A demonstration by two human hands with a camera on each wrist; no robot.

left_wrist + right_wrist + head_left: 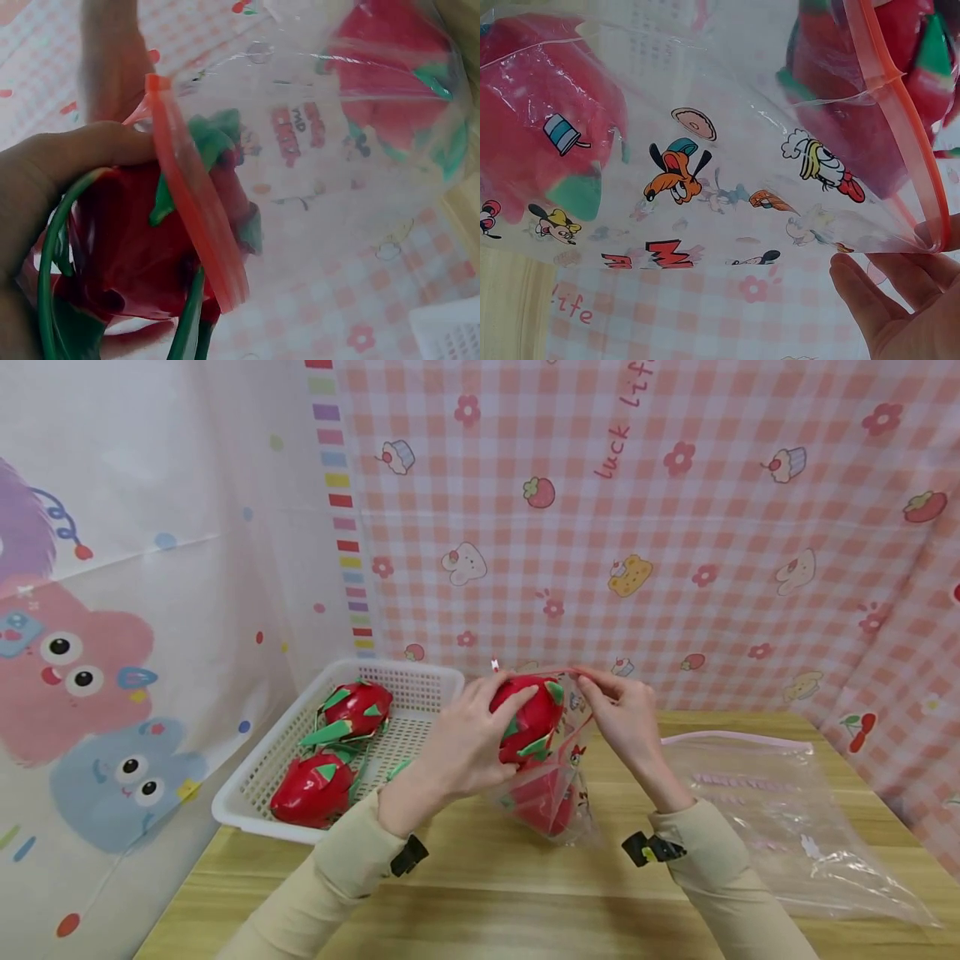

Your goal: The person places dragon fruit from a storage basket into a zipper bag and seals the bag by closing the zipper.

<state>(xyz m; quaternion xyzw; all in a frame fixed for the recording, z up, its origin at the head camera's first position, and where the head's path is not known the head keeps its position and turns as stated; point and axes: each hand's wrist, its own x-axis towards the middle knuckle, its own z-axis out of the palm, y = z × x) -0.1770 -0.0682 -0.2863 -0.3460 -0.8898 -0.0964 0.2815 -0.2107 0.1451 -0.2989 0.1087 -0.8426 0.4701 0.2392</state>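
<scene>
My left hand (pixel 467 731) grips a red dragon fruit (pixel 534 714) with green scales, its fingers curled round the side. In the left wrist view that dragon fruit (pixel 127 240) sits partly inside the mouth of a clear zip bag, past the red zip strip (pixel 196 202). The bag (pixel 727 150) has cartoon prints. My right hand (pixel 621 714) pinches the far corner of the bag's red rim between thumb and fingers, as the right wrist view also shows. Another dragon fruit (pixel 542 802) lies at the bottom of the bag, by the wooden table.
On the left stands a white plastic basket (pixel 247 793) with dragon fruits (pixel 315 789) inside. A second clear zip bag (pixel 780 818), with a pink strip, lies flat on the wooden table (pixel 525 910) at the right. Printed cloth (pixel 675 527) hangs behind.
</scene>
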